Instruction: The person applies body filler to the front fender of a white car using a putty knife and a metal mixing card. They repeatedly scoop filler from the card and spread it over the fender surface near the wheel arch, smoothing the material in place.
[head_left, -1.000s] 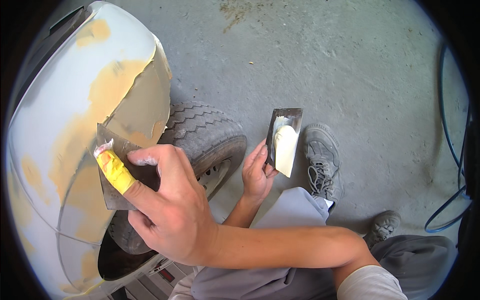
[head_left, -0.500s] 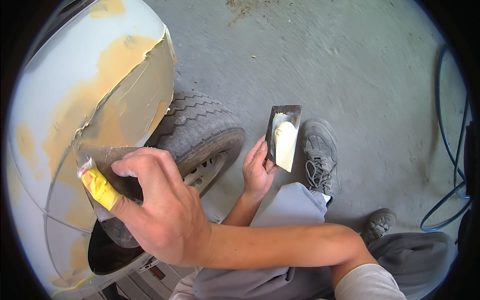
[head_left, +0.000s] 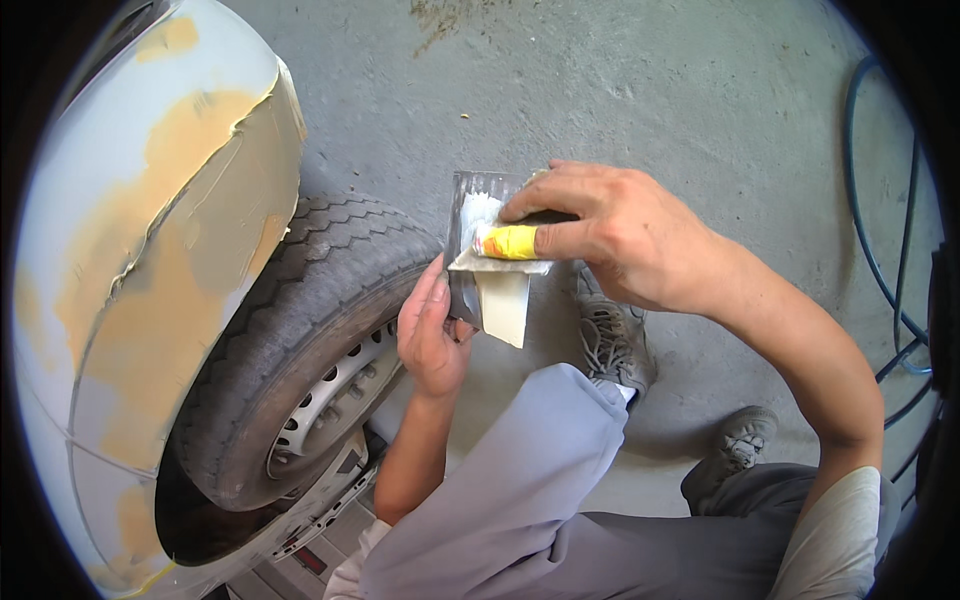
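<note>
My left hand is closed on the lower left edge of a flat, dark putty board. A thick lump of cream filler putty lies on that board and hangs past its lower edge. Over the board, my right hand grips a putty spreader, its edge against the putty. Yellow tape wraps my right thumb, with whitish putty smeared at the tip. My fingers hide much of the spreader. To the left, a pale car body panel carries tan patches and a broad smear of fresh putty with a ridged edge.
A car wheel with a worn tyre sits under the panel, close to my left forearm. My grey-trousered knee and shoes are below my hands. A blue hose loops over the concrete floor at the right.
My right hand has swung from the car panel to the right with the spreader, and now works over the board. The view has shifted; my left hand still holds the board.
</note>
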